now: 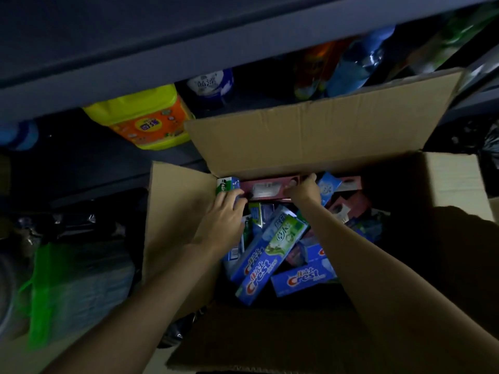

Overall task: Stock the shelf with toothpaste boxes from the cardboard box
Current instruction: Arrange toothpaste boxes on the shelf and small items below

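An open cardboard box (310,136) stands below me, its flaps spread out. Several toothpaste boxes lie jumbled inside, among them blue Crest boxes (302,279). A long pink toothpaste box (267,188) lies across the far inner wall. My left hand (224,220) grips the pink box's left end, beside a green-and-white box (226,184). My right hand (303,190) pinches the pink box's right end. The dark shelf (135,76) runs across the top of the view.
On the shelf behind the box stand a yellow-and-orange jug (145,117), a white-and-blue pack (210,85) and blue and orange bottles (351,63). A green bag (54,287) sits on the floor at the left. Dark bags lie at the far right.
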`<action>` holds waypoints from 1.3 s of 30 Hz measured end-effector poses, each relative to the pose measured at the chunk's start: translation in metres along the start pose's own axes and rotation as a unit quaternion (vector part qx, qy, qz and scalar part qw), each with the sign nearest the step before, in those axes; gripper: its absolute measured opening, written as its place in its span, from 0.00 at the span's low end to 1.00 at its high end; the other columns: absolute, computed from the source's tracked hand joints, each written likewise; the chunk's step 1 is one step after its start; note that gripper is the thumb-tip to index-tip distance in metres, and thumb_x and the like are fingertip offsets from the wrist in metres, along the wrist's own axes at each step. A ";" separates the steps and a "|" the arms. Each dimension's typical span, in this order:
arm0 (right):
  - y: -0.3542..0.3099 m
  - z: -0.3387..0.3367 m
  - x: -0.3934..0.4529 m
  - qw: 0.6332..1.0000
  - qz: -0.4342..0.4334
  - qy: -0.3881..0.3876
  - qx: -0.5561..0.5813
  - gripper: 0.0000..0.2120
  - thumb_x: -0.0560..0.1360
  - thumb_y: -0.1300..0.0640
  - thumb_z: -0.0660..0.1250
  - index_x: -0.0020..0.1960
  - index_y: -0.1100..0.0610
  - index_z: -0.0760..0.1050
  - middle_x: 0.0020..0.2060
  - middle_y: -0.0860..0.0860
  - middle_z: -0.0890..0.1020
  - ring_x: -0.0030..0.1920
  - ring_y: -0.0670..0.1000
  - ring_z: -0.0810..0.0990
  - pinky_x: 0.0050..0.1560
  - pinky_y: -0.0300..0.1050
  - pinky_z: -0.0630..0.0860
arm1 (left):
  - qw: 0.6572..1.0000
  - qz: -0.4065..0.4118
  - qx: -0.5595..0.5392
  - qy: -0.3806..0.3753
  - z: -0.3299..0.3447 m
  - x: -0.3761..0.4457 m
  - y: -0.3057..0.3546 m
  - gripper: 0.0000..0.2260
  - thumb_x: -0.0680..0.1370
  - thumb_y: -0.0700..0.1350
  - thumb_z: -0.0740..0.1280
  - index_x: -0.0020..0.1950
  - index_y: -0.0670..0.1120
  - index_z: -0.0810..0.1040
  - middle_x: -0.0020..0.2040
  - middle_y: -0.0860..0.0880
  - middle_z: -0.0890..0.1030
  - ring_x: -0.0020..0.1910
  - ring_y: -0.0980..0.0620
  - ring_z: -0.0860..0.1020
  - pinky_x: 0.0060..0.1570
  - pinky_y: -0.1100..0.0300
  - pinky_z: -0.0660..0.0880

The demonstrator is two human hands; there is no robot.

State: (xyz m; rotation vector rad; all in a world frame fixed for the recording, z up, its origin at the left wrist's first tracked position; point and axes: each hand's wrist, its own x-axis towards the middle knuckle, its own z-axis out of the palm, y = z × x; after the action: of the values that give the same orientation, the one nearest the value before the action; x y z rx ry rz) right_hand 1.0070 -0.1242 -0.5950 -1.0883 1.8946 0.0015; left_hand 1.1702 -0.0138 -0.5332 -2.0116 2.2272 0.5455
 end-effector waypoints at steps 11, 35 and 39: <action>-0.065 -0.179 -0.156 0.976 -0.173 -0.078 0.105 0.17 0.65 0.57 0.77 0.42 0.54 0.69 0.33 0.46 0.77 0.34 0.46 0.76 0.35 0.41 0.75 | 0.994 0.050 -0.024 -0.089 -0.152 0.002 0.053 0.42 0.72 0.56 0.68 0.76 0.44 0.48 0.74 0.46 0.57 0.72 0.44 0.55 0.70 0.51 0.59; -0.294 -0.460 -0.342 0.846 -0.497 0.079 -0.176 0.16 0.75 0.70 0.64 0.61 0.59 0.67 0.68 0.60 0.68 0.25 0.48 0.80 0.28 0.39 0.79 | 0.914 0.127 0.158 0.352 -0.529 0.012 0.147 0.30 0.68 0.45 0.73 0.68 0.39 0.69 0.66 0.40 0.73 0.64 0.44 0.73 0.66 0.52 0.66; -0.314 -0.476 -0.285 0.868 -0.442 0.133 -0.181 0.14 0.75 0.69 0.63 0.56 0.56 0.68 0.58 0.62 0.73 0.35 0.57 0.83 0.35 0.46 0.82 | 0.954 0.079 0.131 0.258 -0.522 0.047 0.128 0.29 0.79 0.44 0.57 0.76 0.42 0.46 0.77 0.47 0.48 0.76 0.51 0.48 0.73 0.58 0.43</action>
State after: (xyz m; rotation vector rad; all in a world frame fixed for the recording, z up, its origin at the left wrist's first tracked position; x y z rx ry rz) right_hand 0.9362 -0.3159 0.0090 -2.2368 1.4792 -0.3391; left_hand 1.1270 -0.2171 -0.0348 -2.0134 2.5801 -0.3028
